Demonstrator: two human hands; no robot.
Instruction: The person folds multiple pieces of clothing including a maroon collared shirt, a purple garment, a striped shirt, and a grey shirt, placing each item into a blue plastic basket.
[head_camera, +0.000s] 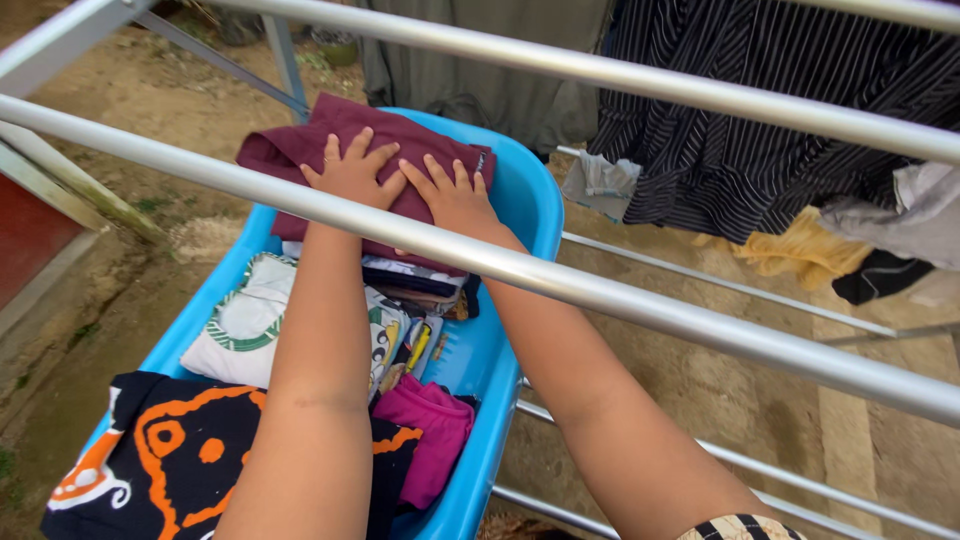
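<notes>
Pressing flat, the left hand (352, 172) and right hand (455, 195) lie side by side, fingers spread, on a folded maroon garment (300, 145) at the far end of a blue tub (525, 200). Soft and light, it probably lifts best by its folded edges.

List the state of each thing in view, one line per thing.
Maroon garment: folded, lying at the far end of the tub, under both palms.
Left hand: open, flat on the maroon garment.
Right hand: open, flat on the maroon garment.
Blue plastic tub: packed with folded clothes.
Black and orange garment: folded, at the near end.
Magenta garment: folded, against the tub wall.
Striped dark garment: hanging over a rail.
</notes>
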